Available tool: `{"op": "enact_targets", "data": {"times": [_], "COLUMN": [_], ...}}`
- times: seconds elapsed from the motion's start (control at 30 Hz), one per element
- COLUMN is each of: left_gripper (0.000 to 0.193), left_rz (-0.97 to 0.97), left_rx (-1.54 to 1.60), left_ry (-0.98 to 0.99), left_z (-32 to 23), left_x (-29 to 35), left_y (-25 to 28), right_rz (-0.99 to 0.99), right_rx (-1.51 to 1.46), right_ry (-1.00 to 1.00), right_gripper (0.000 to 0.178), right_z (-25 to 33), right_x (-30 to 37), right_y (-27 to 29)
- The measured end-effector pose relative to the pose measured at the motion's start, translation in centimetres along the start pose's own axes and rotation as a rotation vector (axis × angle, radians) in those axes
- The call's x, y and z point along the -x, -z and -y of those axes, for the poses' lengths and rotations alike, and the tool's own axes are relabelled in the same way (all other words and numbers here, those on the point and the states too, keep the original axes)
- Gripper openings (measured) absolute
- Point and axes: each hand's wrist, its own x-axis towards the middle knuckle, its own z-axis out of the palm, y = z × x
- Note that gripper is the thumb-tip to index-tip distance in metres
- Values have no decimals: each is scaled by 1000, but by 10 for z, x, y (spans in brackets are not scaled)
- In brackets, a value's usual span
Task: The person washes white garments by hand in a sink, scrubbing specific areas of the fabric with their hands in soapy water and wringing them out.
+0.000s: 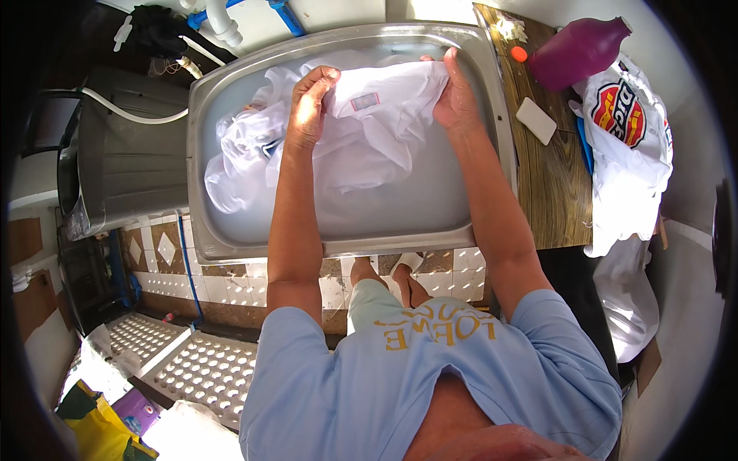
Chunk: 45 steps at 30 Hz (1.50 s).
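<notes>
A white garment (388, 146) is stretched between my two hands over a metal basin (492, 65). My left hand (309, 104) pinches its upper left edge. At its upper right edge, my right hand (457, 98) grips it with the thumb up and the fingers mostly hidden behind the cloth. A small pink-edged label patch (366, 101) shows on the fabric between the hands. Below, the garment hangs into cloudy water (415, 203). More bunched white cloth (238, 157) lies in the left part of the basin; whether it belongs to the same garment I cannot tell.
Right of the basin, a wooden counter (553, 192) bears a purple bottle (576, 54), an orange cap (519, 54), a white bar-shaped object (536, 121) and a printed white cloth (626, 154) hanging over its edge. A dark grey appliance (134, 146) and a white hose (131, 117) stand left.
</notes>
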Motion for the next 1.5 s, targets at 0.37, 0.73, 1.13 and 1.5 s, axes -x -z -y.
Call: {"op": "enact_targets", "data": {"times": [0.37,0.73,1.13,1.5], "left_gripper": [10,12,10,7], "left_rz": [4,49,20,294], "left_rx": [19,-61,65,219], "left_ry": [-46,-155,-46,-86], "left_z": [2,9,1,-1], "left_x": [-1,-6,-3,-6], "left_y": [-1,10,11,17], "right_rz": [129,192,281,264], "right_rx": [-51,-3,28,46], "right_ry": [7,11,68,86], "right_gripper": [8,14,21,23], "right_z": [8,5,2,7], "right_x": [5,8,8,12], "right_y": [-4,-7,-10,-17]}}
